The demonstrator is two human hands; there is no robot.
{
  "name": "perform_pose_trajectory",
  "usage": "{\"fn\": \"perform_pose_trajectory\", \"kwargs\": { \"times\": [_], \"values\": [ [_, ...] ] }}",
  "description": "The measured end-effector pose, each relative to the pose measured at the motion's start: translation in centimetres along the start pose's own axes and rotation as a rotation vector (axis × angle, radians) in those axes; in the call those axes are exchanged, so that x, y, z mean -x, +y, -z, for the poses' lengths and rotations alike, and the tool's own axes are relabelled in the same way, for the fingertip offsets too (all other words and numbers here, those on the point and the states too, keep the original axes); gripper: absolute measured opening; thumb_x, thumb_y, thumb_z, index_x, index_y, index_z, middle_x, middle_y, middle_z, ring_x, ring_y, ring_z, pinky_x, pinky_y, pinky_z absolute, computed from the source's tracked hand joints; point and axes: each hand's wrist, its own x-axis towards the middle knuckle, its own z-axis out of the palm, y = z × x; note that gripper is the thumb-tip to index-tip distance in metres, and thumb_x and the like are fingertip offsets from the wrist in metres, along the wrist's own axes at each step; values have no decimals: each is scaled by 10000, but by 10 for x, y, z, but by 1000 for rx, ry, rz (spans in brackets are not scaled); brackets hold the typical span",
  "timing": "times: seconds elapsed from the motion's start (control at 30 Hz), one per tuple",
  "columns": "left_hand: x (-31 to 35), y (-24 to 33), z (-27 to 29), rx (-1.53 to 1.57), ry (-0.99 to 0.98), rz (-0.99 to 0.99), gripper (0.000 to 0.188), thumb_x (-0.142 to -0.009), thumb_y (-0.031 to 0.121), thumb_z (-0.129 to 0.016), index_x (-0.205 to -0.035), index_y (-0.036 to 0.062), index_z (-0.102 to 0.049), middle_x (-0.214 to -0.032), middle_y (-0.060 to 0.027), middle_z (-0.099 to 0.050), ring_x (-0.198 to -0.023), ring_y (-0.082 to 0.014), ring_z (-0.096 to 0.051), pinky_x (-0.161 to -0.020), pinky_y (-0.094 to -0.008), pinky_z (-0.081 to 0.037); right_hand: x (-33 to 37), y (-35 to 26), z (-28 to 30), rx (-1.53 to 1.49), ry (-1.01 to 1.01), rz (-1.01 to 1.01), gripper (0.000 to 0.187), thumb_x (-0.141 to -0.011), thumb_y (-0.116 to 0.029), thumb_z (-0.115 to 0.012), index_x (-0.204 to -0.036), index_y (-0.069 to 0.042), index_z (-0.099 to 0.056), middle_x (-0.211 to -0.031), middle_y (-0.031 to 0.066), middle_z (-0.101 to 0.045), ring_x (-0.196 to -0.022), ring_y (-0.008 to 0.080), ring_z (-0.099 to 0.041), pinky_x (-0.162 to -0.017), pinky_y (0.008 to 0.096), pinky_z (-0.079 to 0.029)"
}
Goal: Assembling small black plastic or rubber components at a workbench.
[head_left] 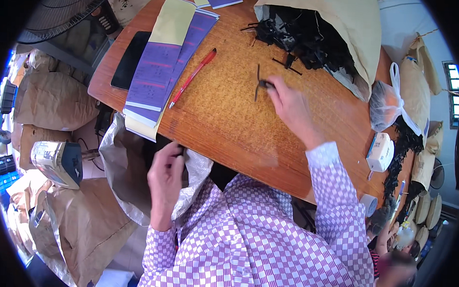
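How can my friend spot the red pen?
Start at the brown wooden table. On its left part lie purple and pale-yellow sheets; the red pen lies slanted just right of them. It is the one long, thin, bright red thing there, unlike the flat sheets beside it.

sacks and black parts suggest a workshop.

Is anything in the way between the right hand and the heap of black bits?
Nothing visible blocks it: between the right hand and the black heap at the mouth of the paper bag is just tabletop, with a loose black bit near the heap's edge.
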Motion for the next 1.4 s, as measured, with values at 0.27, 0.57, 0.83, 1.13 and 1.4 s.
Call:
{"fn": "perform_pose_trajectory", "kwargs": {
  "times": [0.27,0.57,0.83,1.13,1.4],
  "values": [
    [-20,64,-79,782,-606,375,449,-979,340,-453,-1268,-1,-492,-1017,-125,-654,-697,-150,-652,-550,-177,-472,89,-33,22,72,85,393,288,-802,-129,-606,-1078,-78,-541,-770,55,-566,-588,191,-599,-486,319,-493],
    [-10,68,-104,1030,-912,613,334,-897,225,-612,-1171,40,-563,-928,-105,-655,-674,-192,-664,-516,-219,-509,130,-21,44,8,142,417,345,-785,-290,-670,-1073,-134,-560,-703,8,-443,-539,149,-544,-463,302,-456],
    [1,84,-111,832,-708,331,336,-904,100,-588,-1226,56,-506,-910,-61,-645,-749,-137,-638,-625,-211,-522,147,-39,44,-712,102,-156,354,-916,-137,-557,-1235,-12,-471,-737,53,-525,-612,144,-539,-555,262,-445],
    [7,73,-122,344,-376,-308,347,-893,-33,-557,-1232,31,-525,-963,-64,-621,-805,-113,-606,-750,-235,-512,131,-64,19,-1236,10,-385,358,-998,-248,-444,-1269,-14,-435,-793,-33,-492,-641,29,-450,-547,174,-367],
    [0,61,-108,178,-173,-445,318,-840,-57,-596,-1145,29,-601,-870,-103,-618,-752,-166,-623,-646,-258,-497,112,-86,4,-1188,5,-406,336,-997,-217,-449,-1269,-22,-432,-768,-44,-473,-629,25,-433,-529,174,-356]
  ]
}}
